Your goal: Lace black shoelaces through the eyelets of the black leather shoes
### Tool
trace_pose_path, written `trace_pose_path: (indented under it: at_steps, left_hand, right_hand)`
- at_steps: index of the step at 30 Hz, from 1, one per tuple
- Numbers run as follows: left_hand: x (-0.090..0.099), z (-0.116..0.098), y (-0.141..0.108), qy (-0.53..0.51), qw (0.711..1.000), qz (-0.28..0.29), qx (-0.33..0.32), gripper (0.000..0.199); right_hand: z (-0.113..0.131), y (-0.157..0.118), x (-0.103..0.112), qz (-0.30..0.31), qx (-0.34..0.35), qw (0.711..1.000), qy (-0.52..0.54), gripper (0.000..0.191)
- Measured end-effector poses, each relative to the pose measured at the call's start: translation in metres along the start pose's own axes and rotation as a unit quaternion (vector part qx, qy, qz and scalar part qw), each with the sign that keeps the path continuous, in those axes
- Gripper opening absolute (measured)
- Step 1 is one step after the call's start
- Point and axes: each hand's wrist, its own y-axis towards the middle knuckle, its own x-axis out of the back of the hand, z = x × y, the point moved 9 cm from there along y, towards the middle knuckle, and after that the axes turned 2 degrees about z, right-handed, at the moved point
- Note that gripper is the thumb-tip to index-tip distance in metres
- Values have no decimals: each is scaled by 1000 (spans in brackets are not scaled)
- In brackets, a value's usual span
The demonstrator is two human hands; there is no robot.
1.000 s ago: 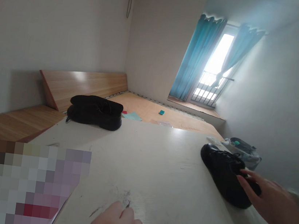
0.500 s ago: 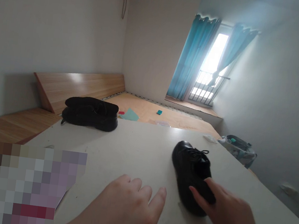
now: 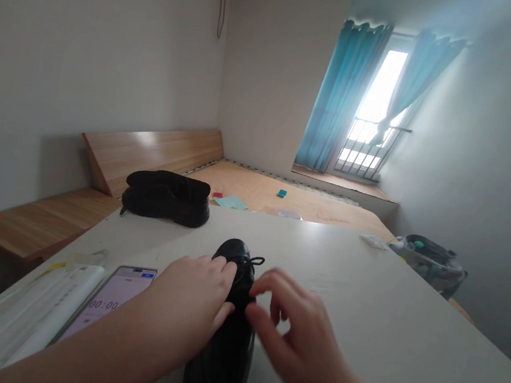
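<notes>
So the black shoe (image 3: 226, 348) is right under the fingers, upright on the bench (image 3: 356, 286) with its toe pointing away from the person. The left hand (image 3: 198, 294) is draped over its left side around the laced bit, fingers curled; can't tell whether they've got hold of a lace or are just steadying the upper. The right hand (image 3: 291, 328) is on the other side, thumb and index a little apart at the shoe's right edge, nothing visible between the tips. A lace loop (image 3: 258, 260) sticks out just beyond both sets of fingers. Looks like the laced area is getting the hands-on work, and imo the next move calls for a neat right-hand pinch while the left steadies. Farther off, beyond the left fingers, there's more black footwear (image 3: 167, 202). A phone (image 3: 133, 282) lies left of them.
</notes>
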Motion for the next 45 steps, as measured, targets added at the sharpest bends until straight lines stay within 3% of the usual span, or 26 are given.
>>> trace_pose_path:
  at_steps: [3,7,14,23,33,42,45]
  left_hand:
    - [2,-6,12,-4,1000,-9,-4,32]
    - [6,-15,26,-23,999,-23,-15,36]
    - [7,-21,33,-71,996,-44,-31,40]
    - [6,-16,33,-110,993,-21,-46,40]
    - [12,-16,32,-103,995,20,3,23]
    - [10,-10,27,-31,999,-1,11,17]
    - [22,-8,23,-39,999,-25,0,22]
  right_hand:
    - [-53,18,-1,-26,-119,990,75,25]
    - [-81,25,-32,31,-125,983,132,26]
    - [-78,22,-30,51,-101,982,150,21]
    - [-94,12,-26,46,-75,981,173,37]
    - [-105,11,-29,2,-45,986,161,17]
    - [-106,8,-23,-29,-32,990,132,17]
    - [-107,9,-23,-35,-33,989,139,15]
